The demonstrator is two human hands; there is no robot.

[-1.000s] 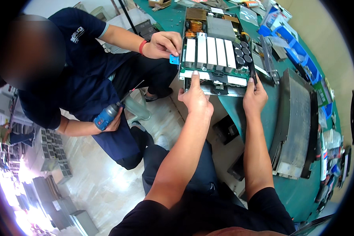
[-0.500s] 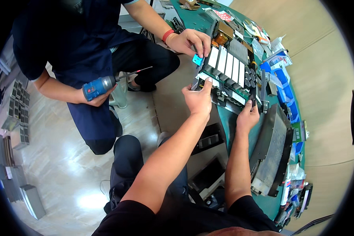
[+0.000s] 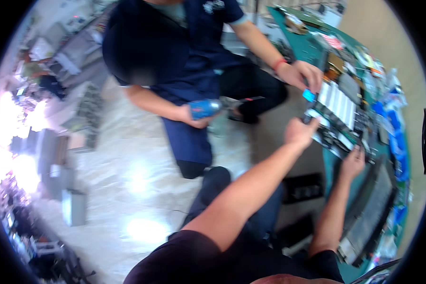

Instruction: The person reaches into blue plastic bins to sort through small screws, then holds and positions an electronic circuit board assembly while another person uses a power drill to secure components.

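My left hand [image 3: 302, 132] is closed on the near left edge of a circuit board assembly [image 3: 337, 106], its thumb on top. My right hand [image 3: 353, 162] grips the near right edge of the same assembly. A row of white-topped bars runs across the board, above green circuit board, all smeared by motion. At the far left corner another person's hand [image 3: 302, 75] rests by a small bright blue piece [image 3: 308, 95]. That person's other hand holds a blue cordless drill [image 3: 205, 109] with its front to the right.
The green-topped bench [image 3: 293, 38] carries loose parts along its back and blue bins [image 3: 396, 137] at the right. A long grey metal cover [image 3: 369, 208] lies right of my right forearm. Below the bench edge sits a black case [image 3: 303, 188]. Grey boxes [image 3: 74, 207] stand on the floor at left.
The whole view has swung left and blurred, so everything appears further right. Both my hands keep their hold on the circuit board assembly. The other person's hand stays at its corner.
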